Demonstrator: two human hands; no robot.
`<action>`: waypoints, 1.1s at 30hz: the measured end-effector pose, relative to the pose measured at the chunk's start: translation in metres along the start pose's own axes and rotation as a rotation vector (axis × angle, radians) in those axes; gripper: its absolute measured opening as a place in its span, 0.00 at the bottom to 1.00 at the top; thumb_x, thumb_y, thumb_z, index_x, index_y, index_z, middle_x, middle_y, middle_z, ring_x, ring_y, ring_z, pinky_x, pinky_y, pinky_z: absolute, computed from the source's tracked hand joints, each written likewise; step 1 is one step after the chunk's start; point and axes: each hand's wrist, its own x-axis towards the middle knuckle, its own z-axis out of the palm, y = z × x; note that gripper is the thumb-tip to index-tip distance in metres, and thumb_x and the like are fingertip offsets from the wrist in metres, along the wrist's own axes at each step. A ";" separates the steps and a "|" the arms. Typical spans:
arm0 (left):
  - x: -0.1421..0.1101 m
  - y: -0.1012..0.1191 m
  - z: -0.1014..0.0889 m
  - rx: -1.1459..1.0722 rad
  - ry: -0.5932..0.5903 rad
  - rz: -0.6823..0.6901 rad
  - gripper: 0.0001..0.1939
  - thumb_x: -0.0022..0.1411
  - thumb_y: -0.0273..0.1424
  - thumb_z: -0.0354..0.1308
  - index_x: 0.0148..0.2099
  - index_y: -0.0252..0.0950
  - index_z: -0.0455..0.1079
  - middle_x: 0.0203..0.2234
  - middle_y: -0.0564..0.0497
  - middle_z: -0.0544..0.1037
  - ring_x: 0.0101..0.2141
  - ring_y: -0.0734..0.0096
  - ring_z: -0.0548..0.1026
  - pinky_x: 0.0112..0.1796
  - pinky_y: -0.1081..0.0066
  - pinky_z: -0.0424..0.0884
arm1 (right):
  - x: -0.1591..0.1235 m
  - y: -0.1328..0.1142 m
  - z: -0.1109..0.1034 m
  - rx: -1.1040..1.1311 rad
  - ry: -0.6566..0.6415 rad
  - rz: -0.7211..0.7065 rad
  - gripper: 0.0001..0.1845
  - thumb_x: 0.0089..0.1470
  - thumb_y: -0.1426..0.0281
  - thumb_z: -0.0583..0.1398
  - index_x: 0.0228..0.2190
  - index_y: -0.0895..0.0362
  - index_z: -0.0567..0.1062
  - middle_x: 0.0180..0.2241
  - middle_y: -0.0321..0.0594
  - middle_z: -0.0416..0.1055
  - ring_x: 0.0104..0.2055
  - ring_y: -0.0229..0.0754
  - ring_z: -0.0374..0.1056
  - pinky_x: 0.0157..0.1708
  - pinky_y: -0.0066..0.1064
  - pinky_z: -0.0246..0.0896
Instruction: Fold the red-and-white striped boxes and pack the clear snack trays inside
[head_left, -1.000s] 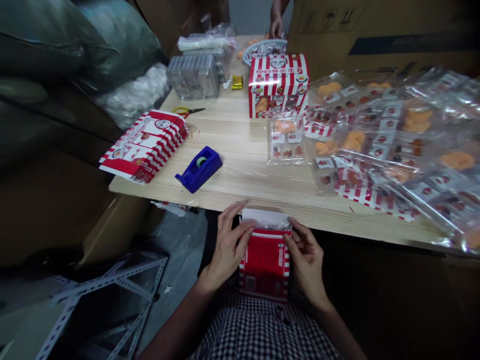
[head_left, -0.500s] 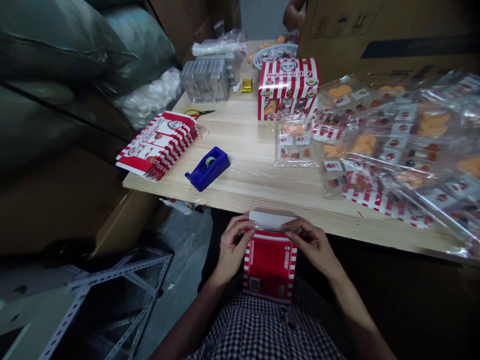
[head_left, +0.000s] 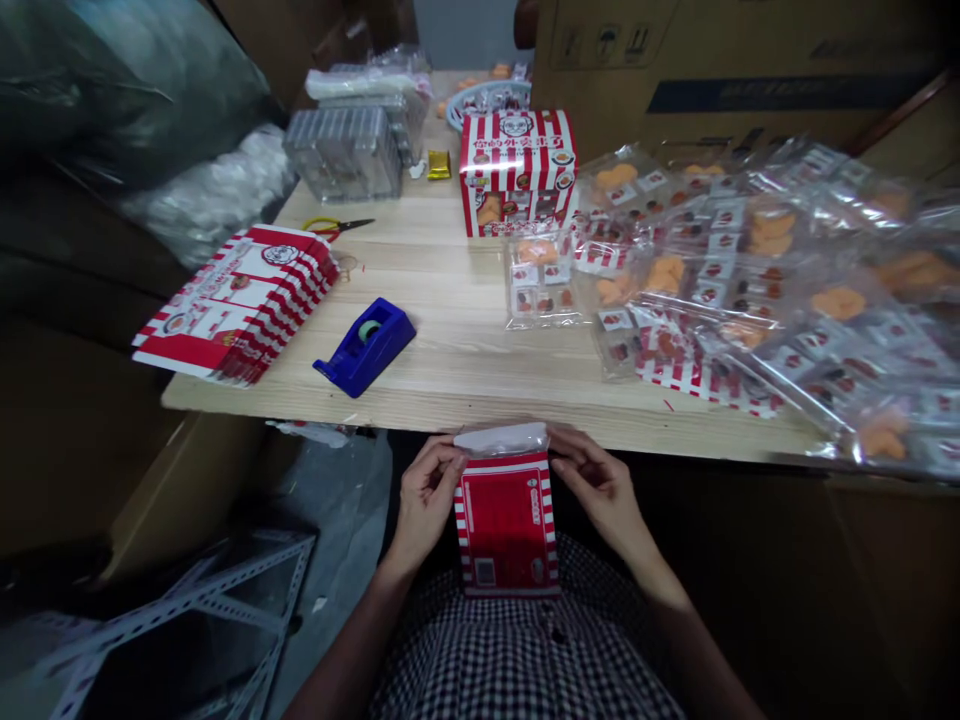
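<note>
A flat red printed carton with striped edges leans upright against my checked shirt, just below the table's front edge. A white flap and some clear plastic show along its top. My left hand pinches the top left corner between thumb and fingers. At the top right corner, my right hand has its thumb and fingers on the edge. Beyond the carton, a blue tape dispenser with a roll in it sits on the table.
A stack of folded striped cartons lies at the table's left. Scissors, clear plastic boxes and an assembled striped box stand farther back. Many clear packs of small food-like pieces cover the right side.
The view has turned right, so the table's things appear farther left. My right hand has slid outward from the carton's top face to its right corner.
</note>
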 end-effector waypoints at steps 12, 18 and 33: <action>-0.006 -0.002 0.004 0.026 0.028 0.022 0.07 0.68 0.35 0.57 0.40 0.37 0.70 0.36 0.49 0.75 0.40 0.66 0.74 0.42 0.68 0.70 | 0.006 0.006 0.011 -0.040 0.010 -0.005 0.15 0.52 0.66 0.70 0.43 0.50 0.79 0.44 0.39 0.77 0.45 0.42 0.75 0.49 0.35 0.72; 0.005 0.041 0.006 0.568 -0.012 0.539 0.21 0.61 0.31 0.65 0.57 0.45 0.71 0.65 0.45 0.63 0.66 0.48 0.56 0.63 0.45 0.57 | 0.005 0.004 0.018 0.036 0.023 -0.028 0.17 0.52 0.68 0.70 0.44 0.49 0.76 0.40 0.37 0.79 0.42 0.42 0.76 0.47 0.35 0.72; 0.026 0.068 0.008 0.545 -0.493 0.423 0.17 0.67 0.38 0.59 0.57 0.48 0.72 0.68 0.50 0.62 0.67 0.52 0.56 0.62 0.43 0.59 | -0.003 0.008 0.020 0.046 0.043 0.019 0.16 0.50 0.66 0.71 0.42 0.50 0.81 0.45 0.40 0.81 0.49 0.47 0.77 0.55 0.44 0.71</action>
